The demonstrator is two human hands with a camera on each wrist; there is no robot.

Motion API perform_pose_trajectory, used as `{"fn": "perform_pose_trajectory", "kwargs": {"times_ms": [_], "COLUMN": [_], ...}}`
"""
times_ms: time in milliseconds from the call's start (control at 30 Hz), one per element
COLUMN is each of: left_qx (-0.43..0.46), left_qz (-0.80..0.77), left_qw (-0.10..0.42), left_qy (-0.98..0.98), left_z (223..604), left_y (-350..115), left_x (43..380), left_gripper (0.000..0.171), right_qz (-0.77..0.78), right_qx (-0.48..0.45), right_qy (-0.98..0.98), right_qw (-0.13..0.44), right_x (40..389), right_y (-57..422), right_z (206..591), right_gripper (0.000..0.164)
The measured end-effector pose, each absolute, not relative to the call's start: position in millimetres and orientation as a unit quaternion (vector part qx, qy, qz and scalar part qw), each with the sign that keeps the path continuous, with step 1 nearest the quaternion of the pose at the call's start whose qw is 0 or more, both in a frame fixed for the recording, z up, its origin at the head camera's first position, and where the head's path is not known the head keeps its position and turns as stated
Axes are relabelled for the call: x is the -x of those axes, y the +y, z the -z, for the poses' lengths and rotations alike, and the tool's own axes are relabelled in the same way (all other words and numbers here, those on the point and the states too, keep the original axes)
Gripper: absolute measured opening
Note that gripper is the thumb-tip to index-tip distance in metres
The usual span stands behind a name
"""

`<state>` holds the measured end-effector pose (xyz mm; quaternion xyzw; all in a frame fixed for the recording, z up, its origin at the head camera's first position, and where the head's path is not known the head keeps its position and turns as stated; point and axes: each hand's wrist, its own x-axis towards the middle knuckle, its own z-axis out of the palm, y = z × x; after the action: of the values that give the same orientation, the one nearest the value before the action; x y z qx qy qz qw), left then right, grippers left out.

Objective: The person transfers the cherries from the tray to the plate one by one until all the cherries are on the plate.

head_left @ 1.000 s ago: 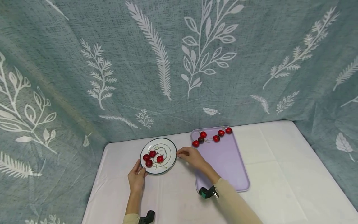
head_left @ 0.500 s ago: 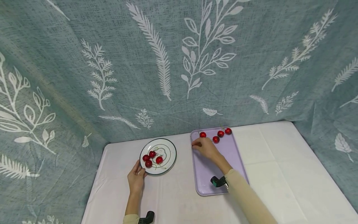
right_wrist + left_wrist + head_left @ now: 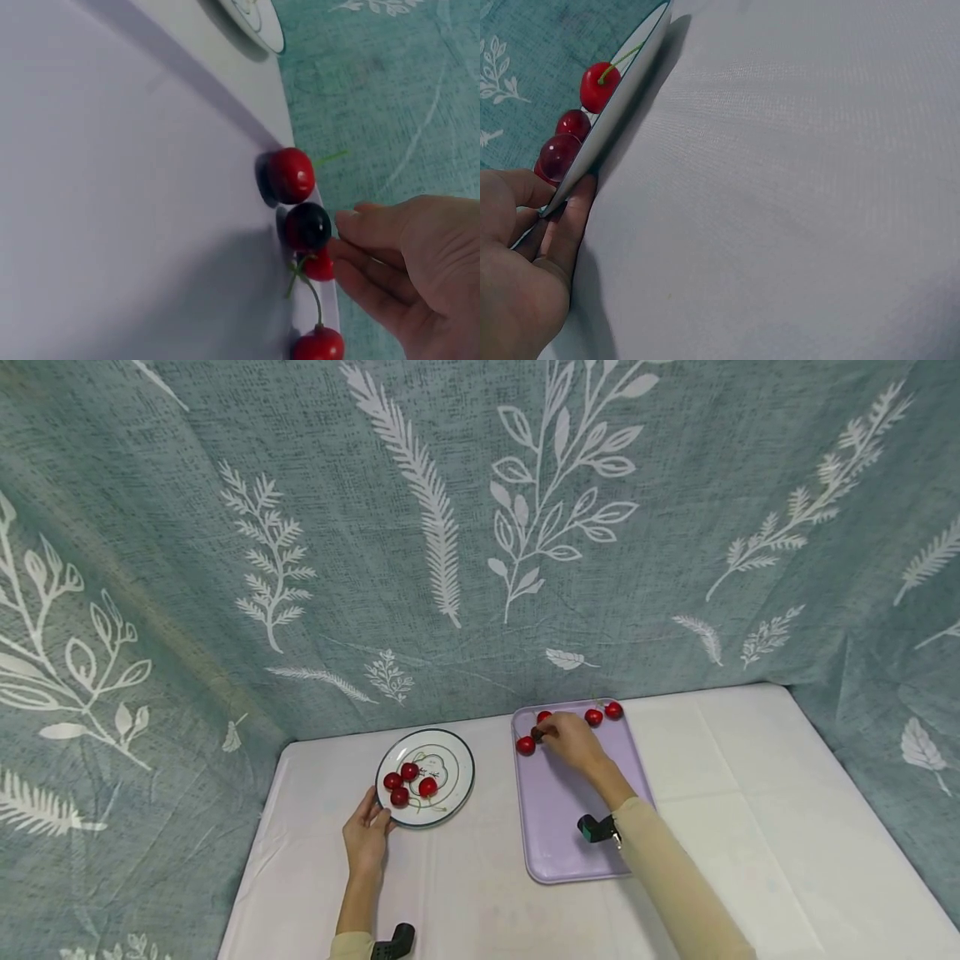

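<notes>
Your left hand [image 3: 365,846] pinches the plate [image 3: 459,760] rim, thumb above, fingers beneath, presumably steadying it by the far edge of the tabletop [image 3: 735,793]. Your right hand [image 3: 576,745], thumb and fingers slightly apart, is at the dark cherry [image 3: 307,227] near the far-left corner of the tray [image 3: 555,810]; no grip seen, contact unclear. Tray lip likely stops rolling. Count: one plate, four red cherries [image 3: 408,772] aboard; one tray, five cherries visible from the head, dark one included.

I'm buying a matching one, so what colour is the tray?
The tray is pale purple, seen best in the head view.
</notes>
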<state>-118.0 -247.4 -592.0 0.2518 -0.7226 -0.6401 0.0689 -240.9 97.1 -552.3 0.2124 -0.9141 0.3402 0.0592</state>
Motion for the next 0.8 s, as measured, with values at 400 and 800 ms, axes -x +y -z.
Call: {"fn": "perform_pose_trajectory", "kwargs": {"times_ms": [400, 800], "left_qx": [-0.248, -0.252], "left_qz": [0.643, 0.643], "left_qw": [0.07, 0.07], "left_qy": [-0.721, -0.72], "left_z": [591.9, 590.3], "left_y": [-247.9, -246.5], "left_x": [119.2, 118.6], "left_gripper": [0.057, 0.057], "right_qz": [-0.193, -0.145], "right_qx": [-0.209, -0.23], "right_qy": [-0.956, -0.96], "right_qw": [0.07, 0.074], "right_x": [247.2, 251.3], "right_y": [103.9, 104.8], "right_z": [552.9, 561.4], "right_gripper": [0.016, 0.021]}}
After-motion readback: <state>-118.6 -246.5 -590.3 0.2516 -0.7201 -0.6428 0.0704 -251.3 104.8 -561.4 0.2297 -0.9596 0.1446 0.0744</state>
